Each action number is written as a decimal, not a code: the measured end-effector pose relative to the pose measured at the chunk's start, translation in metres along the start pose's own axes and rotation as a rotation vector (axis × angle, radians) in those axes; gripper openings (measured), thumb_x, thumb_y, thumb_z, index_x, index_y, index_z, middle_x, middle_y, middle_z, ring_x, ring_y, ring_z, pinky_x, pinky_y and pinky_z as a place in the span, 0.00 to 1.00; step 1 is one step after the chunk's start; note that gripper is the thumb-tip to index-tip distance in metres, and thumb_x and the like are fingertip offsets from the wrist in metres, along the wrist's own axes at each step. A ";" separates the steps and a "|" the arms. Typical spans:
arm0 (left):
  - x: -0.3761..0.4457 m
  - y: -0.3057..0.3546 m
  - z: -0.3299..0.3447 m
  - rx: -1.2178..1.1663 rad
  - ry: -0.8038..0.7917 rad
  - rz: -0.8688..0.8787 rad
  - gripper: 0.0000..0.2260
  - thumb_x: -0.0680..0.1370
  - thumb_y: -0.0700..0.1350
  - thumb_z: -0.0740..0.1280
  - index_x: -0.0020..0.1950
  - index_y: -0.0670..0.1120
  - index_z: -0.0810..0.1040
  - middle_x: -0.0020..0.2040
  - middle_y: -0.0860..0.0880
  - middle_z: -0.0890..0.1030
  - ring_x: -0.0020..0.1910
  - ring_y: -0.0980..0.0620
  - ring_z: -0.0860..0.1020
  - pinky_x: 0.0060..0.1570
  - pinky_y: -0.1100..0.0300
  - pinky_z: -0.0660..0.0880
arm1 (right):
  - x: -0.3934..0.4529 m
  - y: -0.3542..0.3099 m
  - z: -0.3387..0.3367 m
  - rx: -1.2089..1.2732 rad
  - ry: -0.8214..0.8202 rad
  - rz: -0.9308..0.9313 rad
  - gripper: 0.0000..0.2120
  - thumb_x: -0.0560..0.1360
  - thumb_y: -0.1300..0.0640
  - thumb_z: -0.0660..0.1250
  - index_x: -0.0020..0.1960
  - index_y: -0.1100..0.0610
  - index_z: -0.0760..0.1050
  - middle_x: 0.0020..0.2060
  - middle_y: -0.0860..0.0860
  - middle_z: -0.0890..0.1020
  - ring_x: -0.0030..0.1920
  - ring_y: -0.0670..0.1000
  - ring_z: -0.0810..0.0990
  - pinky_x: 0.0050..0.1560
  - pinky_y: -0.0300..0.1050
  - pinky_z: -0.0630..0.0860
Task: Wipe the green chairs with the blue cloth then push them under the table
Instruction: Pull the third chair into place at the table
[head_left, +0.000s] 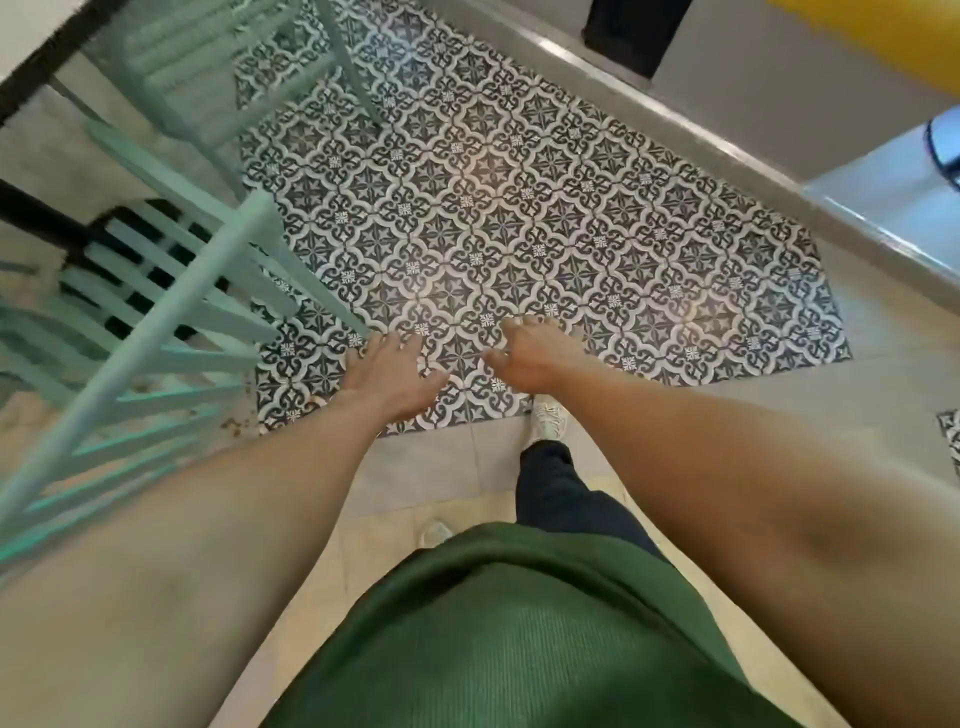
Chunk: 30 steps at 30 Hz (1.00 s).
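A pale green slatted chair (156, 322) stands at the left, its backrest rail running diagonally toward me and its seat under a dark-edged table (36, 62). A second green chair (208, 67) stands further back at the upper left. My left hand (395, 379) hovers just right of the near chair, fingers spread, holding nothing. My right hand (524, 358) is beside it over the patterned floor, fingers loosely curled and empty. No blue cloth is in view.
Black-and-white patterned tiles (519, 223) cover the floor ahead, with plain beige tiles around them. A grey raised ledge (727, 150) runs along the right. My feet in pale shoes (548, 415) stand at the pattern's near edge.
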<state>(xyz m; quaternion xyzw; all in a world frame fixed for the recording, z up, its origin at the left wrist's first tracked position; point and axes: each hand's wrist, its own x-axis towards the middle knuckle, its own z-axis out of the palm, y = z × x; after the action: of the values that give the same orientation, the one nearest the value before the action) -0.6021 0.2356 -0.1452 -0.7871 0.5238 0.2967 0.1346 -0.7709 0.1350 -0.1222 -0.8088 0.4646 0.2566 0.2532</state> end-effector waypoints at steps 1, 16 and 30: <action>0.013 0.010 -0.007 0.003 -0.006 0.009 0.34 0.78 0.66 0.54 0.78 0.50 0.57 0.79 0.44 0.57 0.77 0.42 0.54 0.73 0.37 0.52 | 0.008 0.014 -0.009 0.009 -0.010 0.009 0.31 0.78 0.36 0.52 0.76 0.52 0.57 0.74 0.57 0.64 0.74 0.61 0.60 0.70 0.72 0.50; 0.174 0.135 -0.150 -0.078 0.029 -0.110 0.31 0.79 0.65 0.52 0.78 0.49 0.59 0.78 0.45 0.61 0.76 0.43 0.58 0.72 0.38 0.60 | 0.154 0.119 -0.181 -0.046 -0.043 -0.101 0.31 0.78 0.36 0.55 0.75 0.52 0.58 0.72 0.58 0.67 0.70 0.60 0.67 0.69 0.68 0.60; 0.381 0.106 -0.309 -0.234 0.086 -0.264 0.37 0.77 0.70 0.49 0.80 0.52 0.49 0.80 0.43 0.49 0.78 0.41 0.49 0.73 0.36 0.46 | 0.376 0.096 -0.396 -0.235 0.021 -0.207 0.36 0.76 0.33 0.56 0.78 0.48 0.50 0.77 0.57 0.55 0.76 0.62 0.54 0.71 0.72 0.49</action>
<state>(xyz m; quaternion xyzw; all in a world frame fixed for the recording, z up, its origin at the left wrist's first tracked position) -0.4921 -0.2535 -0.1228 -0.8712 0.3832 0.3016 0.0572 -0.6198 -0.3973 -0.0902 -0.8792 0.3482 0.2730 0.1770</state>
